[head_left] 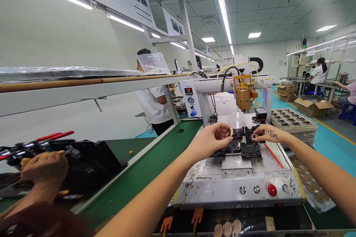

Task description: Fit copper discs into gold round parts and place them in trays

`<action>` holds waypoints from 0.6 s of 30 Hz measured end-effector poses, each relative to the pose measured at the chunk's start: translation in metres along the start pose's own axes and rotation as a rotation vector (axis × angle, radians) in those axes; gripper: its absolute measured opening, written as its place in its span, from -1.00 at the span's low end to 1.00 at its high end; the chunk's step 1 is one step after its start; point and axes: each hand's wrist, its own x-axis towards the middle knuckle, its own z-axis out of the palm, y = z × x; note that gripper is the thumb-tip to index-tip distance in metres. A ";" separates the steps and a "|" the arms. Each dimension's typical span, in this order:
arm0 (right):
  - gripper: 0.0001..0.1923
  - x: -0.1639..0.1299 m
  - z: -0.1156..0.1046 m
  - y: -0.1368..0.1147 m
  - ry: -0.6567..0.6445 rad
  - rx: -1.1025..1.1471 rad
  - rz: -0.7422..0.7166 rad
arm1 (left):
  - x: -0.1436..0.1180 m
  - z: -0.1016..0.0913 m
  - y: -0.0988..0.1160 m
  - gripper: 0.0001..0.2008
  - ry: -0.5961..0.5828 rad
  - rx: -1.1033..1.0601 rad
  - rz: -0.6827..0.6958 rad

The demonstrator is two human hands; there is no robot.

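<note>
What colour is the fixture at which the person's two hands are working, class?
Black; the fixture shows best in the head view.

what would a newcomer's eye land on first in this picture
Probably the shiny gold-coloured metal cylinder, hanging from the upper part of the white bench machine. Next might be the bright red round button on its front panel, right of centre. Between those, the person's bare left hand and tattooed right hand are at the black blocky fixture.

The left fingers [226, 142] partly hide a small coppery piece [231, 132].
</note>
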 end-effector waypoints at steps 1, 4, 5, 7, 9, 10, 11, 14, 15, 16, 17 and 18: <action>-0.79 0.000 0.000 0.000 -0.007 -0.024 -0.012 | -0.014 -0.004 -0.001 -0.71 0.011 -0.013 0.002; -0.81 0.000 0.004 0.001 0.010 -0.088 -0.046 | -0.054 -0.014 -0.007 -0.71 0.054 -0.027 0.018; -0.81 0.000 0.006 0.002 0.028 -0.107 -0.055 | -0.066 -0.016 -0.009 -0.71 0.075 -0.018 0.026; -0.79 0.002 0.010 0.003 0.068 -0.139 -0.073 | -0.088 -0.017 -0.013 -0.71 0.131 0.024 0.038; -0.76 0.006 0.011 0.003 0.109 -0.160 -0.091 | -0.104 -0.015 -0.011 -0.72 0.183 0.066 0.042; -0.75 0.008 0.011 0.001 0.132 -0.163 -0.099 | -0.110 -0.013 -0.009 -0.72 0.205 0.084 0.038; -0.74 0.008 0.011 0.000 0.160 -0.161 -0.106 | -0.116 -0.009 -0.006 -0.73 0.223 0.103 0.034; -0.73 -0.012 0.014 -0.010 0.302 -0.141 -0.110 | -0.136 0.005 -0.003 -0.75 0.269 0.164 0.027; -0.71 -0.027 0.018 -0.015 0.369 -0.135 -0.102 | -0.145 0.011 -0.006 -0.75 0.284 0.185 0.027; -0.68 -0.048 0.022 -0.020 0.437 -0.131 -0.090 | -0.156 0.016 -0.011 -0.74 0.301 0.199 0.029; -0.66 -0.072 0.029 -0.025 0.502 -0.129 -0.074 | -0.168 0.022 -0.019 -0.73 0.321 0.208 0.031; -0.67 -0.098 0.036 -0.030 0.558 -0.130 -0.056 | -0.181 0.027 -0.029 -0.72 0.343 0.209 0.032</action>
